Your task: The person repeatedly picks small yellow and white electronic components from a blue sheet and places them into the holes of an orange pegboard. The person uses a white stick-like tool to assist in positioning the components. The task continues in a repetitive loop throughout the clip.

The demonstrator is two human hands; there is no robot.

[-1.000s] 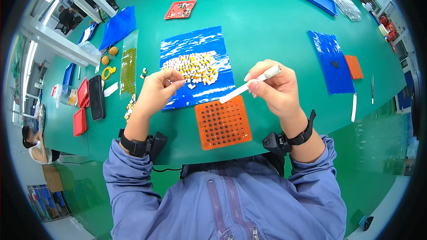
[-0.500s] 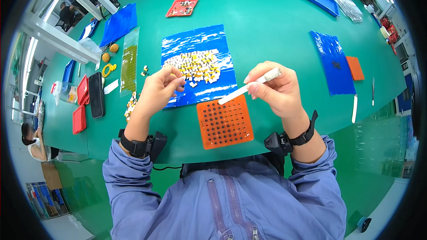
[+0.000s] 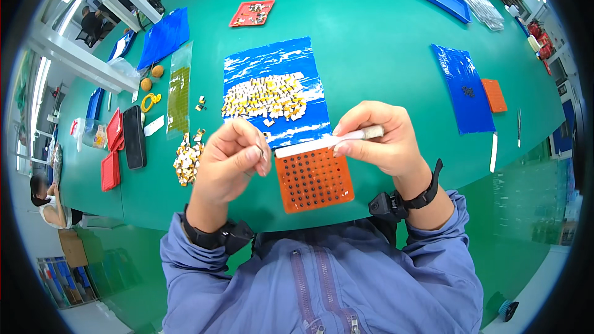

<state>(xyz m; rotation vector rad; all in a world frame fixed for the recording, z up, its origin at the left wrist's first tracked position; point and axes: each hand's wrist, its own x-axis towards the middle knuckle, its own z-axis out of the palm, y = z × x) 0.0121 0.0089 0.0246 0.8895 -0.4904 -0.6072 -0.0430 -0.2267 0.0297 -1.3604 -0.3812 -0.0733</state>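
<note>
My right hand (image 3: 382, 142) pinches a flat white stick (image 3: 303, 148) whose thicker end looks wrapped. Its thin blade points left, over the far edge of an orange tray (image 3: 349, 193) with rows of small holes, many filled with black round parts. Level with the stick's tip, my left hand (image 3: 234, 159) has thumb and fingers pinched together; whatever lies between them is too small to make out. Beyond both hands, small white-and-yellow pieces (image 3: 266, 96) lie heaped on a blue sheet (image 3: 266, 52). A second pile of such pieces (image 3: 187, 159) sits left of my left hand.
On the left are a black case (image 3: 134, 136), red trays (image 3: 111, 170), yellow scissors (image 3: 150, 100) and a clear strip (image 3: 179, 96). A red tray of parts (image 3: 252, 13) stands farther back. To the right lie another blue sheet (image 3: 461, 80), an orange block (image 3: 494, 95) and tweezers (image 3: 520, 125).
My left hand has come nearer and right, from the heap's edge to beside the orange tray. The white stick has swung flatter, its tip now farther left.
</note>
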